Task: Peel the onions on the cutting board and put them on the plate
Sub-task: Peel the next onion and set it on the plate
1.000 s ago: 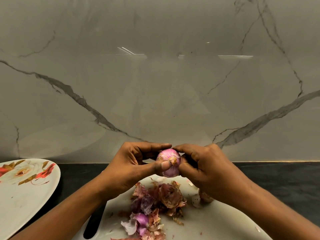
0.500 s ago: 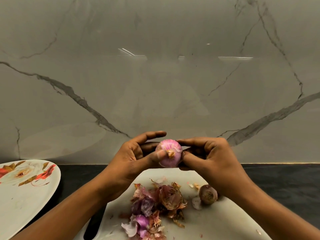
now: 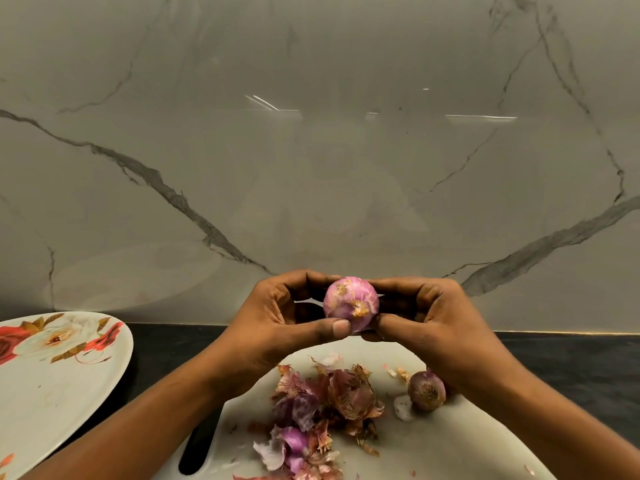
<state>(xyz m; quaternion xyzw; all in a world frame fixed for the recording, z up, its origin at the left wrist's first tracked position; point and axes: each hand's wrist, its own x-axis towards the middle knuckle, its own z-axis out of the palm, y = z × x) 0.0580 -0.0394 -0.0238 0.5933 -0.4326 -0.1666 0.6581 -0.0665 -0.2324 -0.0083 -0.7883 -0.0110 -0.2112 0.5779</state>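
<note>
- Both hands were raised above the cutting board's far edge: the left hand (image 3: 277,320) and the right hand (image 3: 433,320) were curled round a partly peeled onion (image 3: 350,303), which was pinched between thumbs and fingers from either side.
- A second onion (image 3: 426,391), its dry skin on, was seen on the cutting board (image 3: 450,445) toward the far right corner, near a heap of peels (image 3: 329,400).
- The plate (image 3: 52,393) was set at the left edge of the worktop (image 3: 554,358), apart from the board.
</note>
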